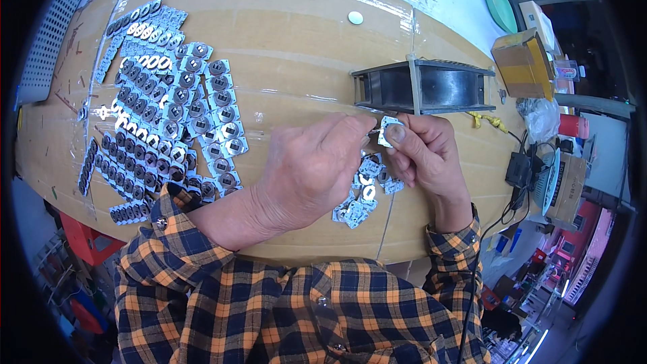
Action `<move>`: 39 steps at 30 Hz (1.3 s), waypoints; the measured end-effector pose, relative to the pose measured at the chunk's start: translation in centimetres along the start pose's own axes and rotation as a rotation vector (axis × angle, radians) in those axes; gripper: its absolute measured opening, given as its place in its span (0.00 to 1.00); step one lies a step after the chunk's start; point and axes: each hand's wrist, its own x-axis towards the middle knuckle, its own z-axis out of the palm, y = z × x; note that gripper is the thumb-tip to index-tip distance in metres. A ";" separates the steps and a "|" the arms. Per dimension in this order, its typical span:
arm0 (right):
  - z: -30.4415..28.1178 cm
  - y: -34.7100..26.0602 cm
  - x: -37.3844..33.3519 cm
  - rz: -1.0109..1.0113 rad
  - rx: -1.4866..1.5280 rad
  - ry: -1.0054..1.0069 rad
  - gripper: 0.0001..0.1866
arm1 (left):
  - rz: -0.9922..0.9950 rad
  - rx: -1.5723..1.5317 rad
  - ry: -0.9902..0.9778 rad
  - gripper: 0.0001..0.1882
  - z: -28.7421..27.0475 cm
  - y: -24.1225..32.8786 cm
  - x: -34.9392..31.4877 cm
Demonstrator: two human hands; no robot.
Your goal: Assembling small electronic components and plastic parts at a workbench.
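In front of my chest, my right hand (431, 152) pinches a small whitish board (386, 131) between thumb and fingers, its face turned up. My left hand (313, 165) is closed beside it, fingertips almost meeting the board's left edge. What those fingers grip, if anything, is hidden behind the knuckles. Below both hands lies a loose pile of small boards (354, 212), some with bright round rings. To the left, many similar square boards (141, 104) with dark round centres stand in slanting, overlapping rows.
A black box fan (431, 87) stands just beyond my hands on the cardboard-covered table (290, 40). One white round disc (355, 18) lies farther back. At the right are a taped cardboard box (522, 64), a black adapter (518, 170) with cables, and a yellow knotted cord (486, 120).
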 end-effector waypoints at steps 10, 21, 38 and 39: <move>0.1 0.1 0.0 0.049 0.249 -0.015 0.16 | 0.041 -0.023 -0.012 0.16 -0.3 0.0 0.1; -0.2 0.1 -0.1 0.024 0.220 -0.068 0.17 | 0.029 -0.026 -0.023 0.16 -0.4 0.1 0.1; 0.5 -0.6 -0.3 0.037 -0.074 -0.006 0.17 | 0.032 -0.010 -0.034 0.15 -0.3 0.1 -0.1; 0.4 -0.7 -0.4 0.035 -0.129 0.003 0.16 | 0.030 -0.010 -0.034 0.15 -0.2 0.0 -0.1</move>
